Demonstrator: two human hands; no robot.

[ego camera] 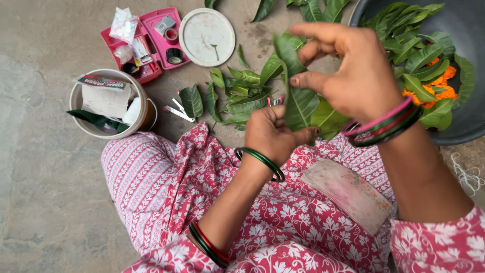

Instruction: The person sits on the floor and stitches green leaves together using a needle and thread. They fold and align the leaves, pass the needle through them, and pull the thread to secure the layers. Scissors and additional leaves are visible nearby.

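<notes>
A long green leaf [295, 96] is held upright in front of me, above my lap in red and white flowered cloth. My left hand [273, 134] grips the leaf's lower end, fingers closed around it, a green bangle on the wrist. My right hand [348, 68] pinches the leaf's upper part between thumb and fingers, with pink and green bangles on its wrist. Several loose green leaves [237, 93] lie on the floor just beyond my hands.
A dark metal basin [470, 30] at the right holds green leaves and orange flowers [437, 83]. On the floor stand a white bucket [83, 126] with paper packets, an open pink box [151, 40] of small items, a white round lid [207, 38] and small scissors [177, 112].
</notes>
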